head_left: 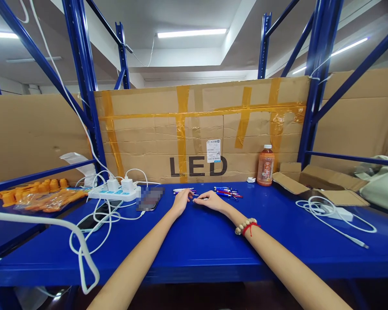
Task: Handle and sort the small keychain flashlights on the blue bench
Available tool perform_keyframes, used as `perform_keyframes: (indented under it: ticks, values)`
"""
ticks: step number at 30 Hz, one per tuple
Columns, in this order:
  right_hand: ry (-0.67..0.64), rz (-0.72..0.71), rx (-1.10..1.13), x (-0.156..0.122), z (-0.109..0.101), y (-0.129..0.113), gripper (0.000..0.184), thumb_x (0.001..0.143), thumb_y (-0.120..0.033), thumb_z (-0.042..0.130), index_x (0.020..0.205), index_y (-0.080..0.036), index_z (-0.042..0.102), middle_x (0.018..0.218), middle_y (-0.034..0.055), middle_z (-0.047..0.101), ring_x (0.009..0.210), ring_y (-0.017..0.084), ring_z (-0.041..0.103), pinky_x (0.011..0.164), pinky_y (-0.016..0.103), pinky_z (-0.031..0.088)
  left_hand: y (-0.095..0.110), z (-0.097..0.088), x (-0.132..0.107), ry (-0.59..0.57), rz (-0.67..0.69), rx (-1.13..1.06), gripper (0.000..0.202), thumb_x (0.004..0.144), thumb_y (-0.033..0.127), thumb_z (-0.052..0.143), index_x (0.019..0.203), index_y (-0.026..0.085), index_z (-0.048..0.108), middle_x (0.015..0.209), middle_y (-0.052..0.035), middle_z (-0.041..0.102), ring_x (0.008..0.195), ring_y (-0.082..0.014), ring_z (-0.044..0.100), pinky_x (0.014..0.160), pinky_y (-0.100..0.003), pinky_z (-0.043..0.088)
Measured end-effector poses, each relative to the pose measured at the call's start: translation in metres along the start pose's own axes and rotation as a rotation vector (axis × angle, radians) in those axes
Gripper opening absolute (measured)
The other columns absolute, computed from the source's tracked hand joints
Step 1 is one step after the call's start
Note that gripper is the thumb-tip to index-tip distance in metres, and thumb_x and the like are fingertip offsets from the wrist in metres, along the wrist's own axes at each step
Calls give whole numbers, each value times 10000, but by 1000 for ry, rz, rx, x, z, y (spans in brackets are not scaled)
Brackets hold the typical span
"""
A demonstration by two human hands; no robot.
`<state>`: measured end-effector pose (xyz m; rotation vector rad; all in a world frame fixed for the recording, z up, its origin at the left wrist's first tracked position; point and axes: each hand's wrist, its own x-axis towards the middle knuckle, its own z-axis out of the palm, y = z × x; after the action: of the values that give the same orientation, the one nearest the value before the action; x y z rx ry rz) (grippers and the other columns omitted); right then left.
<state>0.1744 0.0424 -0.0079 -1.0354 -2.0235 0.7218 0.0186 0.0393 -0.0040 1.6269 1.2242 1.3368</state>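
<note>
My left hand point(181, 202) is over the blue tabletop point(200, 241), its fingers loosely bent and slightly apart. I see nothing held in it. Just behind its fingers lies a small group of pens point(183, 190), partly covered by the hand. My right hand point(212, 201), with a beaded bracelet and red string at the wrist, is closed in a pinch on a thin pen, mostly hidden by the fingers. Its fingertips point toward my left hand, a small gap between them. Behind and right of it lies a loose pile of blue, red and white pens point(228, 193).
Left are a power strip point(100, 192) with chargers, tangled white cables, two phones and orange parts point(45, 192). At right stand a drink bottle point(265, 165), an open cardboard box point(323, 181) and a coiled cable point(330, 213). A cardboard wall point(148, 142) closes the back.
</note>
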Motion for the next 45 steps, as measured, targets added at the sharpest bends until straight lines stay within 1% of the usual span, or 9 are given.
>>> perform_keyframes:
  ticks: [5,10,13,16,23,28,33,38,45]
  values:
    - [-25,24,101,2,0,0,402,641,-468,598,784,-113,720,673,37,651,585,120,486,571,243,366,-1,0,1,-23,22,41,351,779,338,333,650,163,607,643,-25,586,555,-131,484,603,-253,385]
    - [-12,-16,47,-1,-1,-4,416,683,-497,544,755,-126,716,656,15,623,605,114,468,562,233,345,1,0,1,-35,8,80,368,780,341,307,672,158,607,676,-31,593,571,-132,490,597,-251,386]
    - [-53,-32,21,-1,-2,-3,446,707,-520,509,766,-127,711,631,2,606,591,107,462,548,227,338,2,0,0,-32,1,88,371,781,344,305,685,152,608,676,-30,593,587,-136,496,607,-254,389]
    - [-75,-15,20,0,-2,-1,421,690,-497,545,791,-125,716,660,12,632,589,109,484,557,230,357,2,0,-1,-36,-7,98,378,785,343,296,702,143,605,691,-35,592,594,-134,496,618,-258,391]
    - [-49,-70,-14,2,-4,1,361,640,-424,624,830,-134,725,746,57,689,666,162,574,622,257,426,3,0,-1,-45,-16,124,398,789,354,278,719,135,602,727,-48,601,603,-133,508,609,-258,392]
    - [-6,-43,-24,3,-4,4,363,634,-407,639,857,-132,720,802,78,703,726,210,613,654,285,455,3,0,0,-34,-15,126,396,787,352,275,714,134,597,720,-49,601,604,-133,507,602,-255,388]
    - [25,-30,-56,2,-2,7,328,693,-412,595,889,-177,712,897,50,697,848,225,612,754,300,456,3,0,0,-39,1,108,395,777,361,288,724,137,610,721,-46,603,609,-137,507,599,-256,383]
    - [36,6,-133,3,-2,7,302,726,-425,565,884,-215,713,886,17,700,836,212,608,737,287,457,1,0,2,-53,13,73,438,777,408,293,718,129,625,721,-51,606,586,-132,495,595,-258,381]
    - [3,-30,-103,4,-4,3,279,709,-336,571,870,-159,716,879,59,700,803,214,620,740,296,457,-2,-1,3,-59,19,70,447,780,422,288,730,135,627,717,-47,597,586,-131,489,601,-260,376]
